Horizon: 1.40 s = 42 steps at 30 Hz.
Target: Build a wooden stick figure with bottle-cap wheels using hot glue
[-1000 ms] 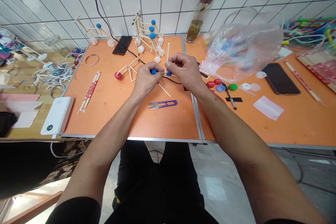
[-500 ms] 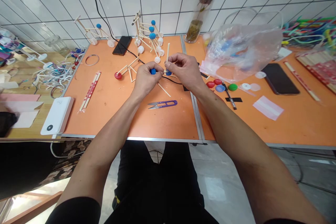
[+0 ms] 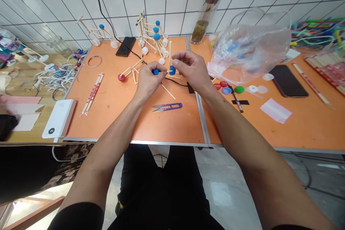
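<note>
Left hand (image 3: pixel 147 79): closed, fingertips pinching small blue cap (image 3: pixel 155 72), above centre of orange worktop (image 3: pixel 121 122).
Right hand (image 3: pixel 192 69): closed, gripping second blue cap (image 3: pixel 172 70) with wooden stick (image 3: pixel 169 52) rising upright from it; caps near each other, contact not discernible.
Purple snips (image 3: pixel 167 106): lay flat on worktop, near side of hands.
Stick-and-cap models (image 3: pixel 152 37): stood at far edge.
Clear plastic bag (image 3: pixel 248 50): right.

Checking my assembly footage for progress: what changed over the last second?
The right hand rose slightly and drew back, uncovering the right blue cap; the upright stick shifted a little left. The left hand kept pinching the left blue cap, barely moving. The scissors and orange table stayed put.
</note>
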Each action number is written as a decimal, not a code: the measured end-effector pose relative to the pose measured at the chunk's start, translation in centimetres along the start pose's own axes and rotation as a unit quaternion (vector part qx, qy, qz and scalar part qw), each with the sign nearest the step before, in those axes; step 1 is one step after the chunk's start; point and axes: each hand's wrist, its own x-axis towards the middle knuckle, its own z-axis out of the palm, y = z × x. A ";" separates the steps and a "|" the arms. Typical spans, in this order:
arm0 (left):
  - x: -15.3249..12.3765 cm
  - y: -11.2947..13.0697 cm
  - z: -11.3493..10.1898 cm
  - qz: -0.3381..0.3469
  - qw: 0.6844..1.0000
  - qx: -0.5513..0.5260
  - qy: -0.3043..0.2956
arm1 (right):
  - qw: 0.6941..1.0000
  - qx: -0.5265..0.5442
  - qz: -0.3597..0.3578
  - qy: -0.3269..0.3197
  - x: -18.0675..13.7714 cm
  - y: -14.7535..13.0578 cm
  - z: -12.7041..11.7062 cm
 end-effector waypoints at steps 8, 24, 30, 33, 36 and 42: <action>0.4 -0.1 -0.3 -0.004 0.999 -0.032 0.039 | 0.988 0.086 0.102 -0.077 -0.3 -0.1 -0.2; 0.5 -0.1 -0.1 -0.013 0.998 -0.044 0.051 | 0.984 0.130 0.089 -0.088 -0.4 1.0 0.7; 0.2 0.3 0.0 -0.025 0.998 -0.029 0.050 | 0.984 0.129 0.098 -0.070 -0.4 0.6 0.9; 0.2 0.5 0.0 -0.029 0.998 -0.023 0.041 | 0.984 0.125 0.102 -0.072 -0.4 0.5 0.9; 0.2 0.4 -0.1 -0.024 0.999 -0.029 0.029 | 0.984 0.123 0.103 -0.073 -0.4 0.3 0.8; 0.2 0.3 -0.2 -0.018 0.999 -0.031 0.015 | 0.985 0.124 0.101 -0.066 -0.5 0.2 0.8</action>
